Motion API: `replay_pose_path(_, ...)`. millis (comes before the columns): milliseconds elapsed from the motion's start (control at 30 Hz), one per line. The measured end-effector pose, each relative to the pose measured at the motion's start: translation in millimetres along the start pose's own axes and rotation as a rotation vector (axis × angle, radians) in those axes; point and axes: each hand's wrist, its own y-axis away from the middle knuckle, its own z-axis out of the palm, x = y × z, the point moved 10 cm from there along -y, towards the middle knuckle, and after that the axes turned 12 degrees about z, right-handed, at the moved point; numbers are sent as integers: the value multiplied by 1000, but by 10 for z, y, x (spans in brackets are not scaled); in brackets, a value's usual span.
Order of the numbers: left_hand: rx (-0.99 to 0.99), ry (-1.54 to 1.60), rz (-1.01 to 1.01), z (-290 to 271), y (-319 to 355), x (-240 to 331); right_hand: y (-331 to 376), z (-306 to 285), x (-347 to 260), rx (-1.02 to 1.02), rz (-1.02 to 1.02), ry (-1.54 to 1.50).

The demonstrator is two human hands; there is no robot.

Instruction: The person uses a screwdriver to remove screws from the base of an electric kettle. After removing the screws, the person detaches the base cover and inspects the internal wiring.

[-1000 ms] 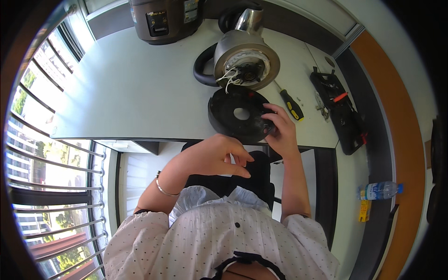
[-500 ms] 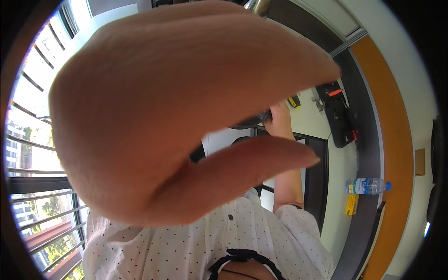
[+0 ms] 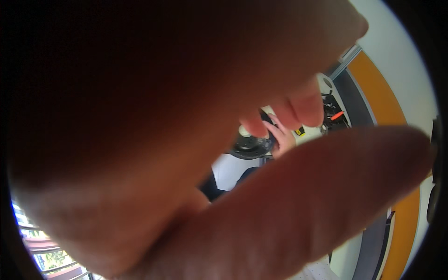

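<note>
Most of the view is filled by the left hand (image 3: 154, 149), raised close to the camera and blurred, its thumb held well apart from its fingers. Beyond it the right hand (image 3: 282, 138) is partly seen, its fingers laid on the right side of a black disc (image 3: 254, 148) at the near edge of the table (image 3: 307, 135); whether the disc is pinched cannot be told.

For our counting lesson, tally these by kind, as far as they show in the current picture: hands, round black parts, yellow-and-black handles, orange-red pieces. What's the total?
Hands: 2 (left hand, right hand)
Round black part: 1, partly hidden
Yellow-and-black handle: 1, partly hidden
Orange-red piece: 1
Total: 5
</note>
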Motion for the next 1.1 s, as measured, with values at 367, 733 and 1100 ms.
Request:
replay_pose_path(367, -485, -274, -185, 635, 638, -667, 30, 150, 126, -75, 83, -102)
replay_pose_path(733, -689, -507, -174, 619, 1439, -1185, 40, 177, 299, -79, 166, -192)
replay_pose_path(1100, -746, -882, -186, -410, 1440, -1312, 49, 196, 370, -57, 158, -152)
